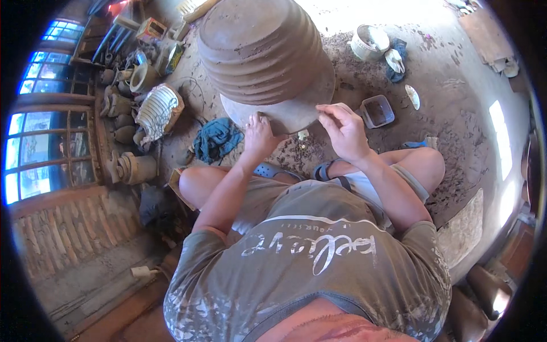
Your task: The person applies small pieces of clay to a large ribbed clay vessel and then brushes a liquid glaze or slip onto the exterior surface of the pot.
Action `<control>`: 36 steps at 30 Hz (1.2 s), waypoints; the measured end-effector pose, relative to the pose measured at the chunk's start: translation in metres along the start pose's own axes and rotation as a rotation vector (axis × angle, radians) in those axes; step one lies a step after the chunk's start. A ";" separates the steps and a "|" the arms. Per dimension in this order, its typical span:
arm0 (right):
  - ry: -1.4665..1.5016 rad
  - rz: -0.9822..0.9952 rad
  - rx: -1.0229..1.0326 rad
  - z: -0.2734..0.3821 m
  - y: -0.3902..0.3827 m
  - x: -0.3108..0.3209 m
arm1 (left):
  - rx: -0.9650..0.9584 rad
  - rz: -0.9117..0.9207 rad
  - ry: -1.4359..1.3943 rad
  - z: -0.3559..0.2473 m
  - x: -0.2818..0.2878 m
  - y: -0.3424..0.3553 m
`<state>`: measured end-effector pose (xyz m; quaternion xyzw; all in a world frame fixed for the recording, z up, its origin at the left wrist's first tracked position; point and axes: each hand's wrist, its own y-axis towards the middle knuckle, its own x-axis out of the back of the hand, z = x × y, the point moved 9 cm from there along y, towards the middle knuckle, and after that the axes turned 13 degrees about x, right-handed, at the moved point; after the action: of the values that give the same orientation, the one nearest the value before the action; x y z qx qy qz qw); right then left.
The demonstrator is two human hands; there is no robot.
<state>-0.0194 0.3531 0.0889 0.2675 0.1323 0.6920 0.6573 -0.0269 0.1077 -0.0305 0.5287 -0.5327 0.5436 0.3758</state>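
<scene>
A big brown clay pot (pixel 262 54) with ridged sides stands on a pale round board (pixel 288 114) in front of me. My left hand (pixel 261 137) lies on the board's near edge, fingers on its surface and thumb apart, holding nothing visible. At the board's right edge, my right hand (pixel 346 131) is raised with thumb and forefinger pinched together. Whatever is between those fingertips, if anything, is too small to name. Both hands are apart from the pot's wall.
A teal cloth (pixel 215 139) lies left of the board. To the right are a clear plastic tub (pixel 378 111), a white bucket (pixel 369 43) and a dark rag (pixel 397 62). Clay crumbs cover the floor. Several pots (pixel 137 169) line the left wall beneath windows.
</scene>
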 end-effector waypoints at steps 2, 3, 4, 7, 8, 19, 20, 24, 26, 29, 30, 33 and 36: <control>-0.157 0.076 0.160 0.012 0.010 -0.006 | 0.042 0.083 -0.042 0.003 -0.001 0.006; -0.231 0.114 0.242 0.020 0.015 -0.012 | 0.063 0.123 -0.062 0.004 -0.001 0.006; -0.251 0.146 0.275 0.026 0.019 -0.017 | 0.033 0.110 -0.041 -0.006 0.004 0.001; -0.405 0.088 0.549 0.061 0.038 -0.031 | -0.022 0.097 -0.023 -0.033 -0.006 -0.008; -0.455 0.081 0.611 0.065 0.044 -0.038 | -0.011 0.096 -0.005 -0.039 -0.007 -0.011; -0.776 0.182 1.016 0.088 0.067 -0.094 | -0.063 0.016 0.138 -0.019 -0.012 0.006; -0.778 0.194 1.025 0.088 0.067 -0.095 | -0.076 0.033 0.158 -0.015 -0.012 0.007; -0.764 0.218 1.082 0.089 0.068 -0.097 | -0.117 0.108 0.219 0.005 -0.003 0.015; -0.743 0.236 1.087 0.089 0.069 -0.096 | -0.126 0.109 0.205 0.019 -0.004 0.022; -0.713 0.232 1.090 0.088 0.070 -0.090 | -0.150 0.103 0.211 0.039 0.000 0.030; -0.704 0.227 1.089 0.087 0.070 -0.087 | -0.165 0.109 0.199 0.043 0.005 0.031; -0.693 0.228 1.082 0.081 0.070 -0.077 | -0.168 0.169 0.209 0.055 0.013 0.041; -0.669 0.221 1.081 0.076 0.073 -0.064 | -0.188 0.178 0.270 0.071 0.019 0.052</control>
<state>-0.0393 0.2707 0.1780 0.7742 0.2220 0.4707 0.3602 -0.0684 0.0277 -0.0309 0.3644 -0.5707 0.5886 0.4418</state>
